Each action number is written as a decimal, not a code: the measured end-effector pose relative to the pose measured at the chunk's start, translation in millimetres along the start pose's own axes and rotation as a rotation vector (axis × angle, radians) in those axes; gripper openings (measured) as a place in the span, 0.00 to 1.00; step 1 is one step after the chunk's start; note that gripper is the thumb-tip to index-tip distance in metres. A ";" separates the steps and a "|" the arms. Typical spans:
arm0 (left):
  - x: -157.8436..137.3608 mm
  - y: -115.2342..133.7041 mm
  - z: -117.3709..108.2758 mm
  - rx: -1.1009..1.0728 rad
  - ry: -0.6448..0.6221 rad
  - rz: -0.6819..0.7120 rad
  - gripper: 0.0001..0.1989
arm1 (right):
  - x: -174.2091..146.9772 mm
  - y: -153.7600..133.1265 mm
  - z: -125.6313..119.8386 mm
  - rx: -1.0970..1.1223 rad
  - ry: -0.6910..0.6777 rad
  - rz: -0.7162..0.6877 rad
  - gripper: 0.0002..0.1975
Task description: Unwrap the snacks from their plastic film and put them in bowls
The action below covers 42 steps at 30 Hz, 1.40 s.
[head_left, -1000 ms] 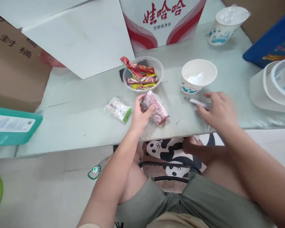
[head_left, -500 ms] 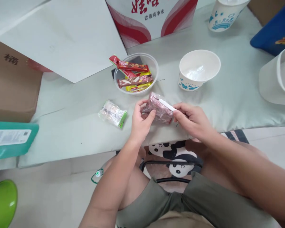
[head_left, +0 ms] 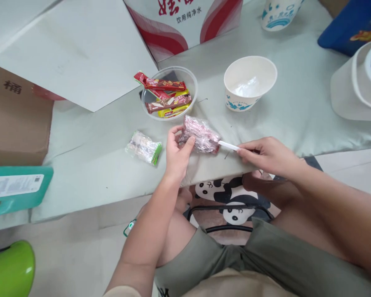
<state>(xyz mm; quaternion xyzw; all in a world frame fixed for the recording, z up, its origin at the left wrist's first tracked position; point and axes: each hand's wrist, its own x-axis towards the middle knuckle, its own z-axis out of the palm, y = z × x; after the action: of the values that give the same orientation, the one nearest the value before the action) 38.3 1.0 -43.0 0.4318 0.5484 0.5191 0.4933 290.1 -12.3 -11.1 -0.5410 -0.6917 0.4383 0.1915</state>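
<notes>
Your left hand (head_left: 176,154) pinches the red snack packet (head_left: 200,135) while your right hand (head_left: 266,154) grips a white blade (head_left: 228,145) at its end — slit the wrapper next, gently

Two clear-wrapped snack packets, one reddish (head_left: 200,136) and one green-ended (head_left: 144,147), one clear plastic bowl (head_left: 191,82) and one white paper bowl (head_left: 250,82) are counted on the bench.
</notes>
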 end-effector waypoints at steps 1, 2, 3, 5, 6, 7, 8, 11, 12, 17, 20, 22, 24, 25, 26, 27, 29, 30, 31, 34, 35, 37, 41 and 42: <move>0.5 -0.6 0.5 -0.002 0.001 0.004 0.22 | -5.0 7.2 -4.9 -0.025 -0.006 0.023 0.16; 1.0 -1.4 0.9 0.001 0.006 0.013 0.22 | -9.8 14.5 -10.1 -0.056 -0.009 0.044 0.16; 1.5 -2.3 1.0 0.016 0.017 0.027 0.21 | -14.0 21.5 -15.4 -0.090 -0.003 0.057 0.16; 2.5 -3.9 0.0 0.105 0.063 0.075 0.19 | -19.6 33.2 -25.3 -0.170 0.053 0.051 0.13; 3.0 -4.3 -1.0 0.179 0.102 0.112 0.19 | -20.5 37.2 -29.3 -0.217 0.102 0.038 0.12; 3.3 -4.3 -2.3 0.264 0.152 0.158 0.19 | -20.1 39.8 -32.1 -0.271 0.158 0.032 0.12; 3.5 -3.8 -3.8 0.351 0.203 0.211 0.20 | -18.5 41.1 -33.6 -0.332 0.218 0.039 0.12; 3.3 -0.6 -7.4 0.567 0.264 0.383 0.24 | -7.8 38.6 -28.7 -0.486 0.380 0.084 0.14; 3.0 0.5 -7.8 0.618 0.234 0.423 0.25 | -3.0 36.1 -24.4 -0.508 0.425 0.066 0.14; 2.0 3.7 -3.3 0.735 0.093 0.443 0.14 | 21.8 11.9 8.0 -0.423 0.448 -0.249 0.15; 2.0 5.5 0.6 0.693 0.114 0.420 0.04 | 36.9 -8.4 29.7 -0.331 0.336 -0.350 0.16; 2.4 6.9 1.1 0.585 0.113 0.349 0.05 | 46.8 -18.7 40.9 -0.297 0.279 -0.389 0.18; 3.3 8.2 -1.3 0.426 0.137 0.247 0.08 | 55.0 -23.5 46.8 -0.289 0.252 -0.403 0.19; 3.9 8.9 -3.6 0.343 0.163 0.195 0.09 | 57.7 -23.8 47.2 -0.282 0.247 -0.402 0.19; 4.6 9.6 -6.7 0.272 0.196 0.148 0.10 | 59.1 -22.9 46.1 -0.268 0.247 -0.401 0.18; 5.3 10.5 -10.3 0.216 0.231 0.110 0.10 | 59.2 -21.0 43.6 -0.247 0.247 -0.403 0.16; 6.4 13.0 -18.3 0.153 0.288 0.061 0.09 | 55.3 -15.4 35.0 -0.197 0.255 -0.417 0.14; 6.6 14.5 -22.2 0.139 0.312 0.050 0.08 | 51.7 -12.3 29.5 -0.176 0.267 -0.418 0.13; 6.6 16.1 -25.9 0.130 0.328 0.048 0.08 | 47.6 -9.2 23.5 -0.160 0.287 -0.412 0.12; 6.3 20.4 -34.6 0.093 0.349 0.061 0.08 | 35.3 -0.9 5.0 -0.127 0.405 -0.343 0.09; 6.2 21.5 -37.0 0.081 0.358 0.060 0.08 | 32.3 1.6 -0.7 -0.114 0.454 -0.312 0.08; 5.8 23.1 -41.5 0.083 0.378 0.038 0.07 | 28.7 6.1 -10.6 -0.088 0.538 -0.237 0.07; 1.8 25.6 -49.8 0.244 0.390 0.069 0.06 | 25.7 10.6 -21.4 -0.113 0.689 -0.104 0.08; 0.3 26.0 -51.1 0.324 0.385 0.147 0.06 | 24.4 9.9 -21.4 -0.138 0.744 -0.110 0.08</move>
<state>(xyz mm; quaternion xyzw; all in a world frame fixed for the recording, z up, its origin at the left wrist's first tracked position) -13.3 -3.7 -18.4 0.4370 0.6754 0.5316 0.2653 303.4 18.9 -12.6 -0.6369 -0.6308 0.1536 0.4157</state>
